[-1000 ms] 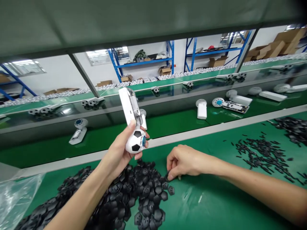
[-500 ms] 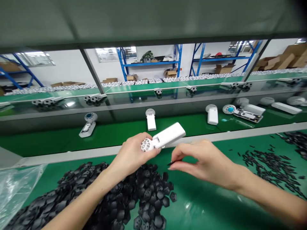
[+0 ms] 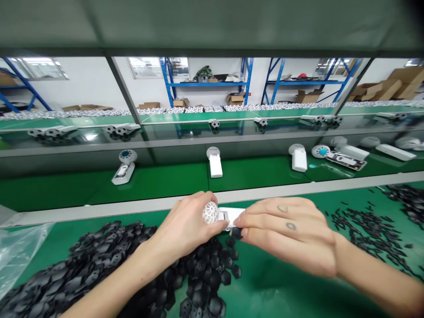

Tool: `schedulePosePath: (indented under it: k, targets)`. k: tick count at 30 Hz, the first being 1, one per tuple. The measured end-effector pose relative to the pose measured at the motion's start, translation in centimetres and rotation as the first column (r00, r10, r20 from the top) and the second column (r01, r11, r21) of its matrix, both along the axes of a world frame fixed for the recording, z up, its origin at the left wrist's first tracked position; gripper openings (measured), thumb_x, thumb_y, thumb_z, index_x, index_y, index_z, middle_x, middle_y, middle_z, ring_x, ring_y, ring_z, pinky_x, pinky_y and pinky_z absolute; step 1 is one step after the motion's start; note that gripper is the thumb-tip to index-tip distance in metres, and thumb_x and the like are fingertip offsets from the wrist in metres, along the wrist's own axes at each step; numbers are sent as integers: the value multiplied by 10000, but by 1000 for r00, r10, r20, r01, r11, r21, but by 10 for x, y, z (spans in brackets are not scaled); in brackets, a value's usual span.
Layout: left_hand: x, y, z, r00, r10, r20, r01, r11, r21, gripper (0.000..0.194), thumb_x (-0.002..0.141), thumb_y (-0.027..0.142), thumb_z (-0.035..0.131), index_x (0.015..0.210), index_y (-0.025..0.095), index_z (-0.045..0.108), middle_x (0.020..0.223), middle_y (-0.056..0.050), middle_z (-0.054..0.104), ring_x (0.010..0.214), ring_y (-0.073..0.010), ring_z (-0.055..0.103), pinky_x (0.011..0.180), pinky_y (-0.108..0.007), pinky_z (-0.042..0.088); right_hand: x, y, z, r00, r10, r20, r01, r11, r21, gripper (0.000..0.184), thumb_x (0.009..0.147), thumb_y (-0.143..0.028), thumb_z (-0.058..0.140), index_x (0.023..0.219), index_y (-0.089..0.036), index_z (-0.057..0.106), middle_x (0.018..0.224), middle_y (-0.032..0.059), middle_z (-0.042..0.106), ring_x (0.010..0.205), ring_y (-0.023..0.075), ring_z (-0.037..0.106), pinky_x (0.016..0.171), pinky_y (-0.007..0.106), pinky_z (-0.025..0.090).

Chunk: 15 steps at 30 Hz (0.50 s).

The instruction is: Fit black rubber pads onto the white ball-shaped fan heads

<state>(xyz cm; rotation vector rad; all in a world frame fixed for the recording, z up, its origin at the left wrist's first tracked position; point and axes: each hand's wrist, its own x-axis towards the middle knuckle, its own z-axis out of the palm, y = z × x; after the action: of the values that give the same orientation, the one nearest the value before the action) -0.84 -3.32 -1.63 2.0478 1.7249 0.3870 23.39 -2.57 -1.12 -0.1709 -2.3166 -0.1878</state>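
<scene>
My left hand (image 3: pixel 185 227) is closed around the round, lattice-covered head of a white handheld fan (image 3: pixel 210 213). The fan lies sideways, its flat handle pointing right. Between the thumb and fingers of my right hand (image 3: pixel 291 234) is a small black pentagonal piece (image 3: pixel 236 233), just below the handle near the hinge. My right fingers cover most of the handle, and whether they also grip it is hidden. Below my left hand spreads a heap of black pentagonal pieces (image 3: pixel 109 260) on the green work surface (image 3: pixel 271 287).
Thin black slivers (image 3: pixel 367 234) lie scattered at the right. On the green conveyor belt (image 3: pixel 165 181) beyond the pale ledge sit several white fans, one (image 3: pixel 216 163) straight ahead. A clear plastic bag (image 3: pixel 23 251) rests at the left. Football-patterned fans (image 3: pixel 122 129) line the raised shelf.
My right hand has turned palm-down and come over to the fan, bringing the black piece against or close to its handle. The fan has swung lower and more level.
</scene>
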Motion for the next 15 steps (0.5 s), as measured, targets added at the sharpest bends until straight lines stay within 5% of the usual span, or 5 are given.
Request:
schedulePosePath:
  k: [6, 11, 15]
  targets:
    - [-2, 0, 5, 997, -32, 68, 35, 998, -51, 429, 779, 507, 723, 1112, 241, 672, 1109, -61, 732, 997, -315, 646, 805, -366, 425, -4, 7, -5, 996, -15, -86, 12, 999, -43, 195, 1068, -72, 573, 1087, -203, 716, 899, 29, 804, 850, 176, 778, 810, 278, 635]
    - [-6, 2, 7, 991, -30, 133, 45, 993, -109, 423, 705, 416, 788, 1065, 241, 651, 978, -18, 717, 822, -243, 610, 691, -307, 405, -8, 16, -16, 991, -108, -81, 88, 971, -222, 188, 1108, -171, 592, 960, -194, 706, 885, 27, 787, 782, 169, 755, 689, 276, 568]
    - [-7, 4, 6, 970, -62, 233, 91, 989, -115, 418, 721, 387, 789, 1086, 241, 649, 906, 6, 706, 744, -199, 576, 622, -267, 399, -7, 20, -14, 984, -101, -145, 4, 831, -556, 96, 1047, -194, 692, 964, -200, 740, 973, 20, 816, 866, 179, 788, 755, 246, 603]
